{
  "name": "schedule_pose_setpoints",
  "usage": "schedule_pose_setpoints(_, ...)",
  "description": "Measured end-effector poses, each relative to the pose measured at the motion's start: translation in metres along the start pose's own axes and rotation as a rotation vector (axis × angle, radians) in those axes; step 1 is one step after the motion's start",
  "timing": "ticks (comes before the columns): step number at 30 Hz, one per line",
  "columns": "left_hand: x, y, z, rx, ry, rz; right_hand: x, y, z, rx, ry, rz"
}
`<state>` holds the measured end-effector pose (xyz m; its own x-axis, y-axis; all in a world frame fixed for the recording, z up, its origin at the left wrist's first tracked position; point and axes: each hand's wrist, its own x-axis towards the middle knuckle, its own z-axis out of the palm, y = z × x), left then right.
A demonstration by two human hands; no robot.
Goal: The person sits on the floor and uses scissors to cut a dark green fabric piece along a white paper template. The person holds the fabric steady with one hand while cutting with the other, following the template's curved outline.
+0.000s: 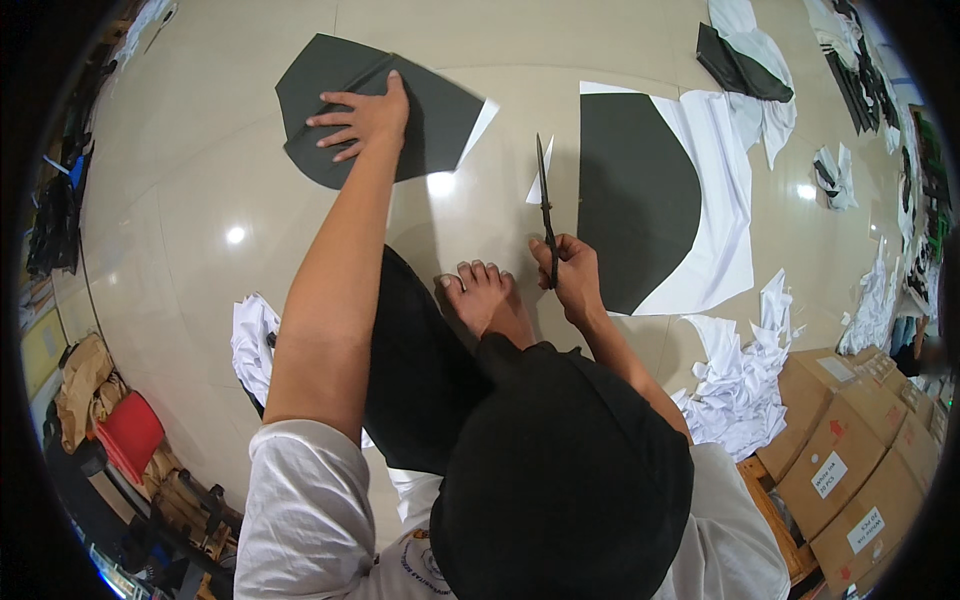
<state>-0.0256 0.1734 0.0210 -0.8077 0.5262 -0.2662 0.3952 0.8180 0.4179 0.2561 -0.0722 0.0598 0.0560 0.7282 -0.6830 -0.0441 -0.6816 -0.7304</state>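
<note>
My left hand [372,118] lies flat with its fingers spread on a dark grey cut piece [440,115], with white showing along its edges, on the tiled floor at the upper left. In my right hand [574,278] is a pair of dark scissors [546,210], gripped at the handles. Their blades point away from me and look closed. Close beside the blades lies a narrow white scrap [540,178]. To the right of the scissors, a second dark grey piece [637,195] with a curved right side rests on white cloth [728,190].
Crumpled white cloth scraps [740,390] are heaped at the right, beside stacked cardboard boxes [835,430]. More white and dark cloth [750,65] lies at the far right. A white bundle [255,340] sits left of my left arm; a red object [130,435] is at the left edge.
</note>
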Motion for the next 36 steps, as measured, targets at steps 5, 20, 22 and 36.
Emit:
schedule_pose_setpoints(5, -0.059, -0.014, -0.004, 0.164, -0.200, 0.555, -0.003, 0.000, -0.003, 0.003, 0.004, 0.038)
schedule_pose_setpoints(20, -0.138, -0.045, -0.014, 0.133, -0.536, 0.659, 0.008, 0.002, -0.001, 0.064, -0.037, 0.080)
schedule_pose_setpoints(22, -0.136, -0.048, -0.022, 0.060, -0.406, 0.796, 0.007, 0.003, -0.005, 0.050, -0.019, 0.088)
schedule_pose_setpoints(36, -0.121, -0.050, -0.002, 0.065, -0.354, 1.286, 0.005, 0.008, -0.008, 0.036, -0.043, 0.108)
